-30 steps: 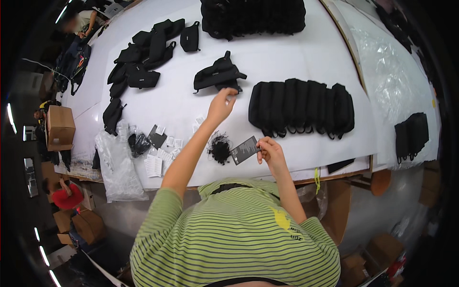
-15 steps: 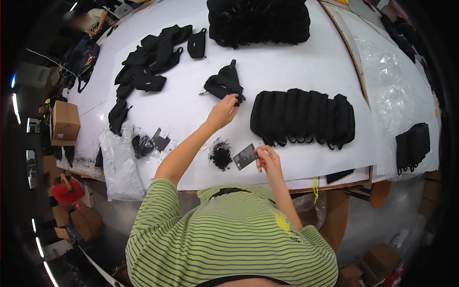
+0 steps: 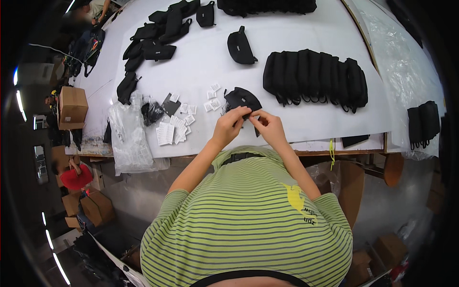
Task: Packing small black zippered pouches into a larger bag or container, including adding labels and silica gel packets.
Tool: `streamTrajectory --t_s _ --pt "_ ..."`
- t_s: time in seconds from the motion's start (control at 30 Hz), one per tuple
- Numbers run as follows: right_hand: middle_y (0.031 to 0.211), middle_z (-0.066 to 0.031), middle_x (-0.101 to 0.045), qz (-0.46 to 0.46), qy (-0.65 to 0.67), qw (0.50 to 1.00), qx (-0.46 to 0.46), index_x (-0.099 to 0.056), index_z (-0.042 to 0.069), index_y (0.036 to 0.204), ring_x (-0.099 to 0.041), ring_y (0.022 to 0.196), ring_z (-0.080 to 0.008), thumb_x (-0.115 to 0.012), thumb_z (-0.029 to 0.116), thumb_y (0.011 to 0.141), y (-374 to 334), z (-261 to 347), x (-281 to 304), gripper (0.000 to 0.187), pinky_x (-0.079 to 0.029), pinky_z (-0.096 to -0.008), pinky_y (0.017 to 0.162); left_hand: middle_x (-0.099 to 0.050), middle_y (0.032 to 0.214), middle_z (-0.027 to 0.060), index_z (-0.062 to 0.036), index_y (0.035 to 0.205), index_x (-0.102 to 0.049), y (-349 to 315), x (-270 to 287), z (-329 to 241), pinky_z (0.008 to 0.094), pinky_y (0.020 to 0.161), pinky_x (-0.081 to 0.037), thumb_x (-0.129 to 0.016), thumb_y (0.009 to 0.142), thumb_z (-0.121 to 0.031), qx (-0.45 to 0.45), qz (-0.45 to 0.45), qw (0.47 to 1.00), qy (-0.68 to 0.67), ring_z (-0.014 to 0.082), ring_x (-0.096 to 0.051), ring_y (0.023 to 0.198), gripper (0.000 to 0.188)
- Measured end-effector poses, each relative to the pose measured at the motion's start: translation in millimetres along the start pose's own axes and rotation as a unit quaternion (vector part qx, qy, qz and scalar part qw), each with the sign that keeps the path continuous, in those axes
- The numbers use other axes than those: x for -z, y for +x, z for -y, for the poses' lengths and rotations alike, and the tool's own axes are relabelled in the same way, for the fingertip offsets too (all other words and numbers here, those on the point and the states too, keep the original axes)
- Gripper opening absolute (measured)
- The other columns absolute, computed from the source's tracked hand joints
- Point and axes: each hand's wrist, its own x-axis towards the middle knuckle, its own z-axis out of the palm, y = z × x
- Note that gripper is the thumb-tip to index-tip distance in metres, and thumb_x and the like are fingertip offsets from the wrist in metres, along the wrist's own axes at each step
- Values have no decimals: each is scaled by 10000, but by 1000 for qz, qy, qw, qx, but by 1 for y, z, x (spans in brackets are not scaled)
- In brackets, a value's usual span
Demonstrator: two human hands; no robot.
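Near the table's front edge lies a small black pouch [image 3: 243, 97], and both hands meet at its nearer edge. My left hand [image 3: 230, 126] is closed on that edge, fingertips bent over it. Close beside it my right hand [image 3: 269, 128] pinches at the same corner. A dark hang tag [image 3: 257, 132] shows partly beneath the right fingers, mostly hidden by the hand. The fingertips cover whatever small fastening is between them. Farther off lies another black pouch [image 3: 240, 47] by itself. Small white labels [image 3: 211, 104] are scattered left of the pouch at my hands.
A row of black pouches [image 3: 313, 76] stands at the right, a larger stack [image 3: 267, 5] at the far edge. Loose pouches [image 3: 160, 51] heap at the left. White labels [image 3: 174, 130], bagged black strings [image 3: 152, 113] and a clear plastic bag [image 3: 129, 138] lie nearer left.
My left hand has drawn one pouch nearer, away from the other. My right hand has brought the tag up to its edge. The view has shifted, so the table sits higher.
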Motion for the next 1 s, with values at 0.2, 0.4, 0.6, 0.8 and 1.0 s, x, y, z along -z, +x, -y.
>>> streamTrajectory --t_s 0.2,0.4,0.6,0.8,1.0 --pt "468 -29 -461 -22 -77 996 38 -666 91 866 -383 414 -108 -643 206 805 -10 11 3 132 -295 -273 432 -616 797 83 -51 927 -647 -14 2 -24 312 646 -472 -639 714 31 53 -123 991 -4 238 -587 712 229" --pt "504 -58 -502 6 -201 965 166 -668 115 873 -421 426 -191 -656 235 785 -16 0 0 150 -335 -301 444 -617 675 18 -12 825 -687 -28 -2 -19 219 517 -394 -678 749 -80 320 -59 930 -173 66 -510 562 103" --pt "490 -21 -457 63 -79 994 39 -636 99 914 -401 442 -107 -659 222 805 -21 6 -2 166 -328 -255 455 -607 704 13 -4 861 -665 -35 0 -20 197 528 -399 -661 791 -97 296 -79 935 -179 56 -521 583 116" --pt "669 23 -550 104 208 972 -4 -540 44 900 -446 579 -26 -620 123 842 -22 24 19 126 -313 -182 494 -595 806 43 -18 938 -569 -27 20 -32 223 675 -403 -547 891 -164 313 -164 865 -356 90 -524 717 155" --pt "801 -61 -646 92 222 970 -25 -518 54 890 -401 520 -28 -574 112 872 -29 20 24 82 -292 -160 481 -511 702 -23 -17 922 -588 -19 20 -47 199 548 -306 -583 863 -136 346 -68 795 -493 45 -406 599 133"
